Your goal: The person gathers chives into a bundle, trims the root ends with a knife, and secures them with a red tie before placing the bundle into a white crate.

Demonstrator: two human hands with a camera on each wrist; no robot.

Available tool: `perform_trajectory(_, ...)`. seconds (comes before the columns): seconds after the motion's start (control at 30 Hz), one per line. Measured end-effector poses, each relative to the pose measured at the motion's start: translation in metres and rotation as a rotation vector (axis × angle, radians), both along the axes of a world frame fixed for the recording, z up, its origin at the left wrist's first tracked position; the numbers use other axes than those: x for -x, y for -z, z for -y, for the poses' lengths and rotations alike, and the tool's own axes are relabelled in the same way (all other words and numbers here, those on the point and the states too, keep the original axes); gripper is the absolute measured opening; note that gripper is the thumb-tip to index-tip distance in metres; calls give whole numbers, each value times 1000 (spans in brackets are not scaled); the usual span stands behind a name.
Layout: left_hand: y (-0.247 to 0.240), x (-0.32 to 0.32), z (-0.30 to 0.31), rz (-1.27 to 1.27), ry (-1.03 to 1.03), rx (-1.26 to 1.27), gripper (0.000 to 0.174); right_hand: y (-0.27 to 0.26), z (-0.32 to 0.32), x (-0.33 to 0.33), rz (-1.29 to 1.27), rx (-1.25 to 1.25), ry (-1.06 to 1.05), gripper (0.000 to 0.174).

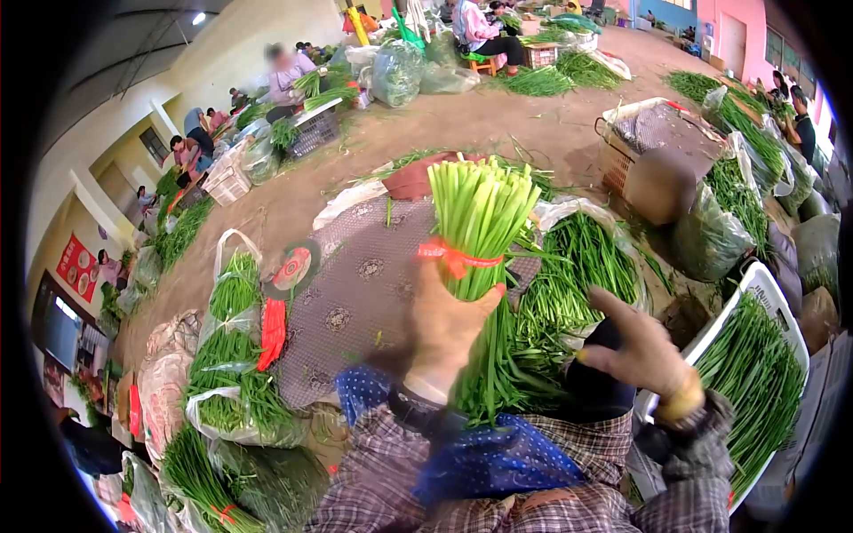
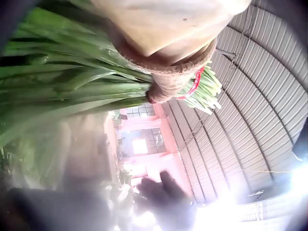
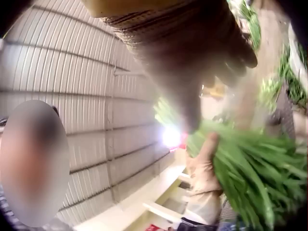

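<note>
My left hand (image 1: 444,324) grips an upright bundle of garlic chives (image 1: 489,209) in the head view, its pale cut ends up and its leaves hanging over my lap. A red tie (image 1: 458,258) with a knot circles the stems just above the thumb. From the left wrist view, the gloved left hand (image 2: 168,62) is wrapped round the stems, with the leaves (image 2: 57,82) trailing left. Off to the right of the bundle, my right hand (image 1: 644,351) holds nothing, its fingers extended and apart. The right wrist view shows this right hand (image 3: 192,62) close to the bundle.
A patterned cloth surface (image 1: 351,266) lies ahead, with a round disc (image 1: 293,268) and red strips (image 1: 272,333) at its left edge. Loose chives (image 1: 577,266) lie right of the bundle. A white crate (image 1: 793,324) of chives stands far right, and filled bags (image 1: 233,373) stand left.
</note>
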State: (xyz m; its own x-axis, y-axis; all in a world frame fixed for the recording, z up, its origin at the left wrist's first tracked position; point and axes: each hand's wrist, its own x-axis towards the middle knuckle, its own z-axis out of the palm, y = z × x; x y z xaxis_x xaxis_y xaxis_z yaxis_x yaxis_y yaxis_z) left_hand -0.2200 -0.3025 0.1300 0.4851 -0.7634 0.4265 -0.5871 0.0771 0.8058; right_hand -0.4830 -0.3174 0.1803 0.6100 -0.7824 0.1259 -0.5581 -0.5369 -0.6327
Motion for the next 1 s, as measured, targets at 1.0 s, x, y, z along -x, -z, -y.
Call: perform_trajectory(1.0,-29,-11,15,-602,558,-101,56,46,62,-128,1088,-638,-329,92)
